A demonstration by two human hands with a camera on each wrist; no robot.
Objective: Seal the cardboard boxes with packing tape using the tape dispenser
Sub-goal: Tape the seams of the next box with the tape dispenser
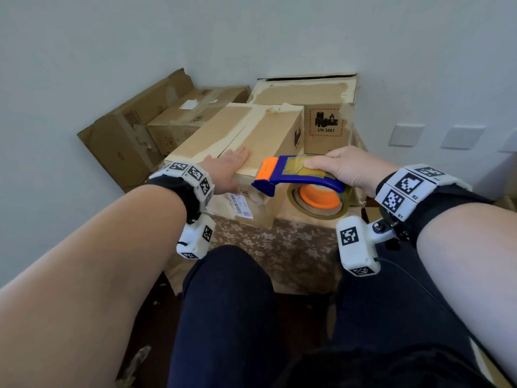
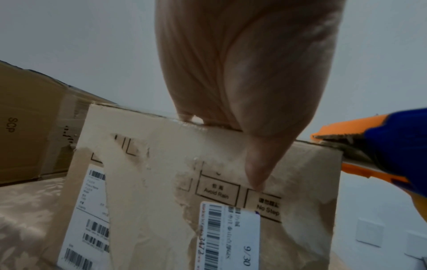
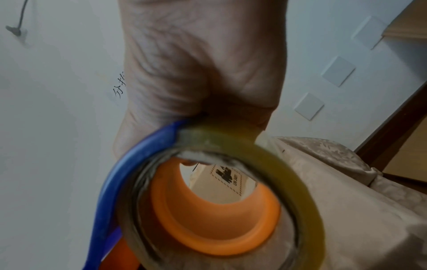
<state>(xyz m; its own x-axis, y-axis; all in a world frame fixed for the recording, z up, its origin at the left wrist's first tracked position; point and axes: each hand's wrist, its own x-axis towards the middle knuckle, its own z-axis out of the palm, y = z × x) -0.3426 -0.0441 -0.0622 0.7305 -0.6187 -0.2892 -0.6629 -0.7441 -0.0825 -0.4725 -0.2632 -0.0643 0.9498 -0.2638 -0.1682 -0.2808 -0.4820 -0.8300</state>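
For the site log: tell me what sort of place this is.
Probably a room in a home, used for packing, not a warehouse: cardboard boxes sit on a floral-cloth-covered table in the corner of a plain white wall with switch plates.

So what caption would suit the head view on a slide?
Left hand steadies a tan cardboard box while the right hand holds the blue-and-orange tape dispenser.

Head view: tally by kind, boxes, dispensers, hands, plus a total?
Cardboard boxes: 4: front box under the left hand, UN 3481 box, two at back left
Tape dispensers: 1: blue and orange tape dispenser
Hands: 2: left hand flat on the front box, right hand gripping the dispenser
Total: 7
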